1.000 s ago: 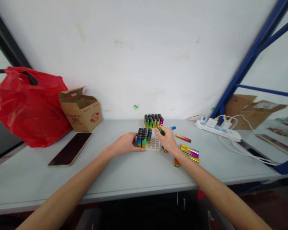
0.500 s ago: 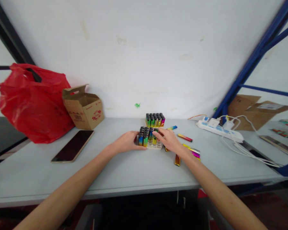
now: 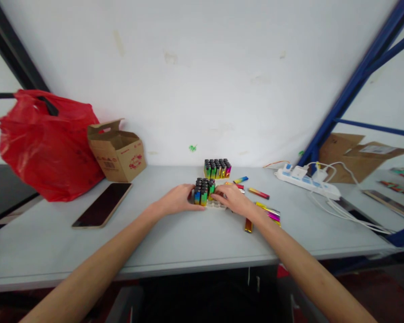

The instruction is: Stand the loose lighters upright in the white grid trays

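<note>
While the left hand [image 3: 177,199] clasps a part-filled tray [image 3: 217,205], far lighters [image 3: 217,169] stand packed and loose lighters [image 3: 259,193] lie right; the right hand [image 3: 234,198] shows no clear grip.

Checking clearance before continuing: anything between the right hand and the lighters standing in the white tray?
Nothing visible: the right hand is over the tray, beside the standing lighters; loose lighters lie to the right.

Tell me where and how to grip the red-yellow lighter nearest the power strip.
Pinch the red-yellow lighter across its middle, coming down from above: it lies flat, slim and alone, so both long sides look reachable.
</note>
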The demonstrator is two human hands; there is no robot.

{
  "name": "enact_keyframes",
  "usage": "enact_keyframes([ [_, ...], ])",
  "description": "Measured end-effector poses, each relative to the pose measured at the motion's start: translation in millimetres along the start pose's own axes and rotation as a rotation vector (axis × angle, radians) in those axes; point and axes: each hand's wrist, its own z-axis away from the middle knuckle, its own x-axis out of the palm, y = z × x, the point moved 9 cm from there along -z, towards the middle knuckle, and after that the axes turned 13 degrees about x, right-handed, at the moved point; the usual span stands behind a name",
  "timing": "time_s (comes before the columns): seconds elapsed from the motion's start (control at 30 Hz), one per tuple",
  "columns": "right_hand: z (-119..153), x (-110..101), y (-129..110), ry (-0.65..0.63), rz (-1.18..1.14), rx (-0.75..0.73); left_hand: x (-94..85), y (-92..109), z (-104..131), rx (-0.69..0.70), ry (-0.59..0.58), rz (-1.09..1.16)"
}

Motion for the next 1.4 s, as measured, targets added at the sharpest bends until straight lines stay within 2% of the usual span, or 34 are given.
enact_keyframes([
  [0.2,0.4,0.2,3.0,0.036,-0.008,0.003,0.5,-0.5,0.5,-0.003,-0.007,-0.026],
  [0.53,0.5,13.2,1.1,0.038,0.183,-0.034,-0.5,0.1,0.6,-0.014,0.003,0.013],
  [0.63,0.9,9.0,-2.1,0.067,0.190,-0.032,-0.7,-0.1,0.5,-0.018,0.005,0.017],
  [0.73,1.3,-2.5,2.2,0.078,0.071,-0.011,0.5,0.6,-0.2,-0.008,-0.007,0.000],
  [0.83,0.0,-22.4,29.1,0.141,-0.019,0.064,1.0,-0.5,-0.5,-0.016,-0.016,-0.043],
  [0.97,-1.6,-48.3,93.6,0.284,0.048,0.201,1.0,-3.0,-0.2,-0.036,-0.030,-0.093],
  [1.07,-5.4,-45.5,133.7,0.240,0.138,0.248,1.1,-4.2,-0.1,-0.036,-0.037,-0.103],
  [1.13,-8.5,-33.7,152.5,0.135,0.182,0.303,1.4,-5.1,0.0,-0.037,-0.037,-0.095],
  [1.2,-9.8,-22.6,161.9,0.041,0.210,0.348,1.4,-5.5,0.0,-0.037,-0.033,-0.085],
  [1.27,-9.2,-20.4,163.9,0.019,0.225,0.376,1.1,-5.3,0.1,-0.035,-0.028,-0.075],
  [1.4,-3.8,-38.9,160.1,0.143,0.161,0.406,0.4,-4.3,0.5,-0.034,-0.020,-0.066],
])
